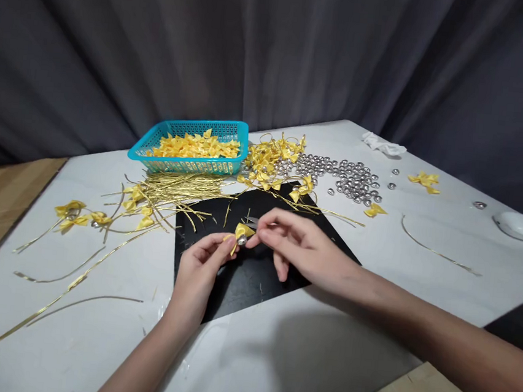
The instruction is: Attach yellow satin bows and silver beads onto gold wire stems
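Between the thumb and fingers of my left hand (204, 261) is a yellow ribbon bow (241, 230) with a shiny silver bead (242, 240) at its middle. Just right of it, my right hand (296, 242) is closed around what look like small scissors; their pointed metal blades (251, 222) show behind the bow, and the handles are mostly hidden by the fingers. A fingertip of the right hand is close to the bead. Both hands are above a black mat (242, 296) with small clippings on it.
A blue basket (185, 165) of yellow bows stands at the back left. Gold wire ties (183, 185) lie before it. Silver beads (355, 180) and finished bows (269, 160) are heaped at its right. A white dish (522, 226) and crumpled tissue (383, 145) lie farther right.
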A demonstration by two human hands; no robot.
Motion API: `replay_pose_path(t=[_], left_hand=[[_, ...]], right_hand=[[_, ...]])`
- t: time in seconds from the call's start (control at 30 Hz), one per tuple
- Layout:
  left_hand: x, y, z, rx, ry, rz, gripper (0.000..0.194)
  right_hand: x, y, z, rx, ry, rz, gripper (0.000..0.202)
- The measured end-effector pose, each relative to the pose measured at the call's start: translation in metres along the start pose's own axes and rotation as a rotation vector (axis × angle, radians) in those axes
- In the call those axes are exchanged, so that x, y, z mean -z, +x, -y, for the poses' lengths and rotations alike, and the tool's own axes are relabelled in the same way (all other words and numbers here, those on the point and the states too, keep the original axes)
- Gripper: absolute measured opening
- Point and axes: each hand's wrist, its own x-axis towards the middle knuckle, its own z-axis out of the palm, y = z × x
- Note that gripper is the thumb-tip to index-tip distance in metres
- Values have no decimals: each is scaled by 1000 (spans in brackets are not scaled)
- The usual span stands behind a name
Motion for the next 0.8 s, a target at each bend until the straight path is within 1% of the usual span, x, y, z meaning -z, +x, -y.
replay_pose_path(t=[0.1, 0.2, 0.27, 0.33, 0.43, 0.57, 0.63, 0.7, 0.73, 0.8], left_hand=[[0, 1, 1, -13, 38, -27, 21], [0, 0, 2, -36, 82, -40, 20], [-1, -1, 1, -61, 127, -32, 18], [-3, -3, 0, -91, 200, 6, 14], [-7, -6, -1, -130, 305, 82, 10], [-12, -8, 0, -151, 366, 115, 10], [-12, -8, 0, -145, 365, 109, 10], [-10, -7, -1, -131, 337, 92, 10], [-9, -6, -2, -121, 314, 88, 10], [-5, -4, -2, -90, 245, 103, 12]], right_hand=[[12, 0, 9, 72, 68, -131, 14], [28, -1, 18, 146, 114, -251, 11], [40, -3, 25, 242, 112, -350, 10], [49, -5, 31, 381, 103, -432, 10], [55, -8, 37, 530, 13, -477, 11], [54, -10, 36, 671, -223, -573, 16], [55, -10, 35, 682, -267, -607, 17], [56, -8, 34, 618, -237, -606, 17], [56, -7, 33, 553, -196, -583, 18], [53, -3, 30, 357, -71, -487, 22]])
